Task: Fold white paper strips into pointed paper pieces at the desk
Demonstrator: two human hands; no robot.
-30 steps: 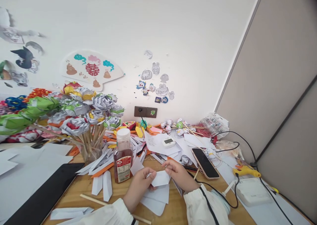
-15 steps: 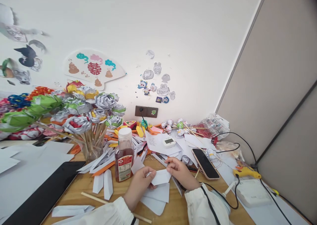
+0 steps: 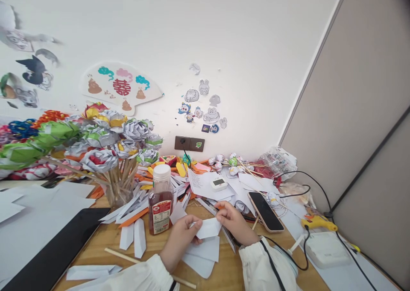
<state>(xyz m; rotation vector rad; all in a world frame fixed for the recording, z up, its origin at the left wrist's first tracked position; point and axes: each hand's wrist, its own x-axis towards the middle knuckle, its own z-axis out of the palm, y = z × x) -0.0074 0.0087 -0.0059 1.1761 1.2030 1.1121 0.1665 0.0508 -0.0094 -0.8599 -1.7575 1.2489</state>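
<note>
**Both hands pinch a folded white paper slip over the desk**

While the left hand (image 3: pixel 180 236) curls around the near left end of a small folded white paper slip (image 3: pixel 208 228), thumb on top and fingers tucked under it, the right hand (image 3: pixel 233 221) pinches the slip's far right corner between thumb and forefinger. Both hands are closed on the paper, which sits between them, lifted just above the wooden desk (image 3: pixel 105 242).

Directly beneath the held slip lie more loose white paper pieces (image 3: pixel 205 252), overlapping one another. Just left of the left hand stands a sauce bottle (image 3: pixel 160 201) with a white cap and red label, upright and close to the knuckles but apart from them. Farther left of the bottle, folded white paper strips (image 3: pixel 135 238) lie flat, and a thin wooden stick (image 3: pixel 121 256) runs along the desk in front of them. Beyond these stands a clear jar holding a bouquet of paper flowers (image 3: pixel 105 141) on wooden stems.

Just right of the right hand lies a smartphone (image 3: pixel 265 211), screen dark, tilted on the paper litter. Behind the hands, a small white timer (image 3: pixel 219 183) rests on printed sheets. Well off to the right lie a yellow glue gun (image 3: pixel 317 223) and a white box (image 3: pixel 325 248), with black cables trailing past the right sleeve (image 3: pixel 265 267).
</note>
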